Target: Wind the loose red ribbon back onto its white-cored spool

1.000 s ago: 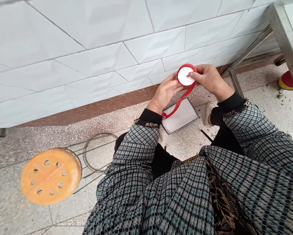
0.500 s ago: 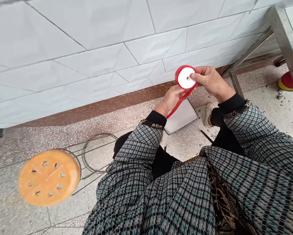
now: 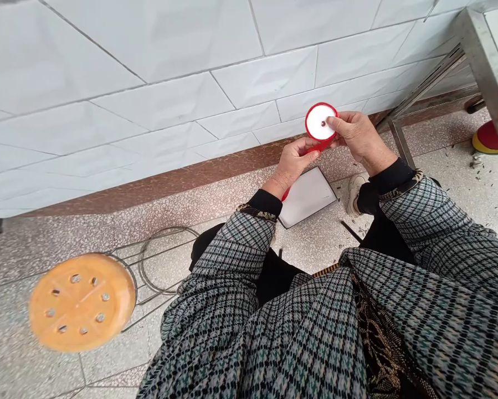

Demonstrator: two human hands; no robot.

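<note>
A roll of red ribbon with a white round face and a small centre hole is up in front of the wall. My right hand grips its right edge, thumb on the white face beside the hole. Just below the roll, my left hand pinches the red ribbon strip between thumb and fingers. The strip runs from the roll's underside through that hand, and its loose end shows below, near the left wrist. The fingers behind the roll are hidden.
An orange round stool with a wire frame is at the lower left. A flat white panel lies on the floor below my hands. At the right stands a metal table frame, with a red and yellow object beneath. White tiled wall rises ahead.
The roll has moved slightly up and right and turned to face me more. My left hand has shifted slightly right, its thumb now pressed over the strip close under the roll.
</note>
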